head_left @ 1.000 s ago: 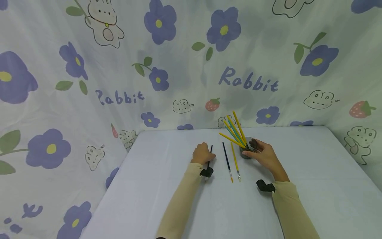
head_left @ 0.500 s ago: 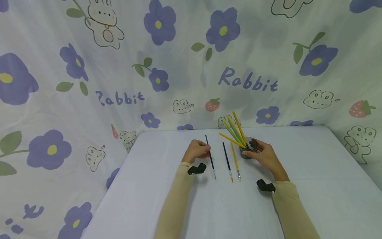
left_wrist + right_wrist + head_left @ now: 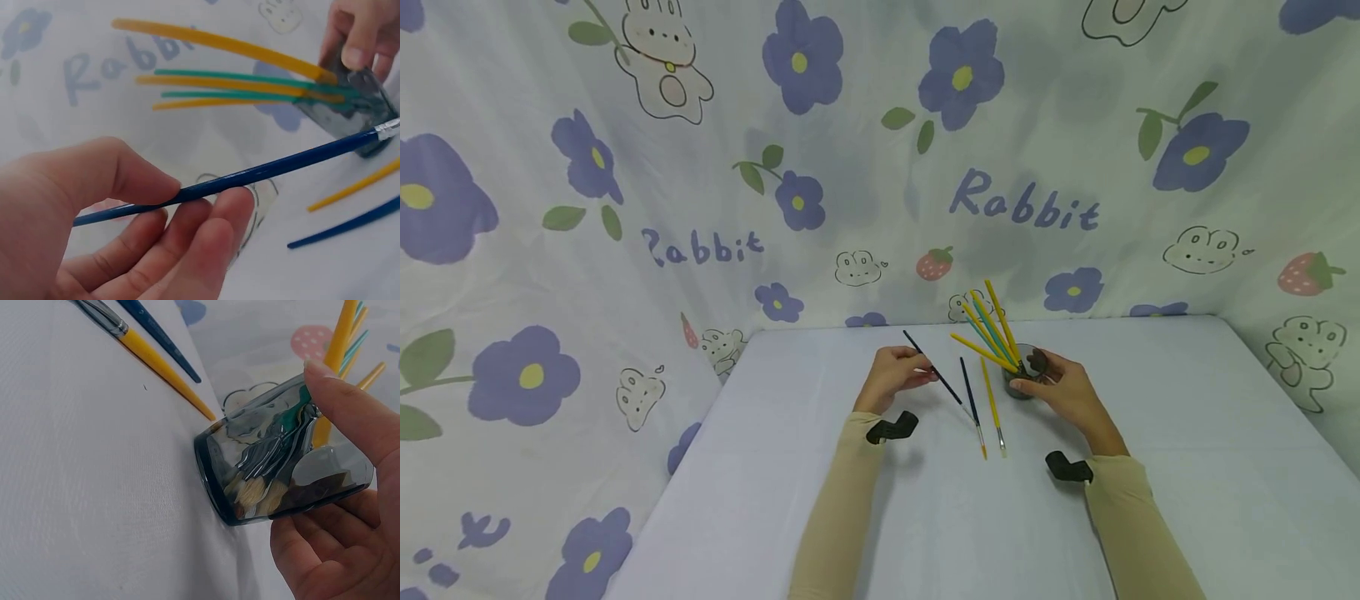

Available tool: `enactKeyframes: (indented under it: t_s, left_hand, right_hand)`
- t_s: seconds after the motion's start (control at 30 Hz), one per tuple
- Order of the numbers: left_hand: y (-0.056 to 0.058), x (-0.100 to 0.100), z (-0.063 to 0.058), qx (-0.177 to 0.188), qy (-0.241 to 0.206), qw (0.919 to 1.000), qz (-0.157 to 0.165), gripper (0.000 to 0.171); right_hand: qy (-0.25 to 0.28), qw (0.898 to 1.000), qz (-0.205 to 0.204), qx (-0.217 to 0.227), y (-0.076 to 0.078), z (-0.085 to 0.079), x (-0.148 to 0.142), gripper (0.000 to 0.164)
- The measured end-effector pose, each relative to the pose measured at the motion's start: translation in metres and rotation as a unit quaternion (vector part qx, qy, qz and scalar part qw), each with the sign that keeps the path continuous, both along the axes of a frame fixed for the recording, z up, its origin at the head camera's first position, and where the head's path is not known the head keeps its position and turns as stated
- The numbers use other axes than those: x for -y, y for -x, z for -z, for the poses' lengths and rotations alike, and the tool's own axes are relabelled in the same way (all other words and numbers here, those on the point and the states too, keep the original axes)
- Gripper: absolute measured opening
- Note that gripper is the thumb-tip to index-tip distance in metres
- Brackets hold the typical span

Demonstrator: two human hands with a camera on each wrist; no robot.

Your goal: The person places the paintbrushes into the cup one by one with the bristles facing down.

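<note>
My left hand (image 3: 893, 377) pinches a dark blue paintbrush (image 3: 269, 169) between thumb and fingertips, raised off the table and slanting down to the right toward its bristle end. My right hand (image 3: 1067, 392) grips a smoky clear glass (image 3: 250, 456) around its side. Several yellow and teal paintbrushes (image 3: 988, 329) lean out of the glass to the left, with their bristles down inside it. Between the hands, a second dark blue paintbrush (image 3: 970, 392) and a yellow paintbrush (image 3: 992, 404) lie on the table, bristle ends toward me.
The white-covered table (image 3: 760, 483) reaches back to a hanging cloth (image 3: 880, 167) printed with flowers and rabbits. Black wrist-worn devices (image 3: 893, 427) sit over both beige sleeves.
My left hand has lifted the dark blue paintbrush and drawn slightly left. The brush has swung so its bristle end points right. My right hand and the glass stay in place.
</note>
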State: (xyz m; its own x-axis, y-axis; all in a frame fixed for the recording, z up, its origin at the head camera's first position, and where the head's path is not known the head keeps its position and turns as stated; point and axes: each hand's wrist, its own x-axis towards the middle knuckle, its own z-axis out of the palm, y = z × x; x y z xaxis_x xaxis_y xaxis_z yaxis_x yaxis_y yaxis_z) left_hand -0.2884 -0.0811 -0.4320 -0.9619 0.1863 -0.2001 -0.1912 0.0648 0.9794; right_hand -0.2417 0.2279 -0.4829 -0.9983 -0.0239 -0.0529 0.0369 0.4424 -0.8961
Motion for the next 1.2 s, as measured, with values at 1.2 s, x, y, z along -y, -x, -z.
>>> enactKeyframes:
  t_s: [1.2]
  left_hand:
    - [-0.004, -0.046, -0.026, -0.082, -0.130, 0.9881, 0.004, 0.013]
  right_hand:
    - [0.007, 1.000, 0.002, 0.003, 0.003, 0.004, 0.000, 0.114]
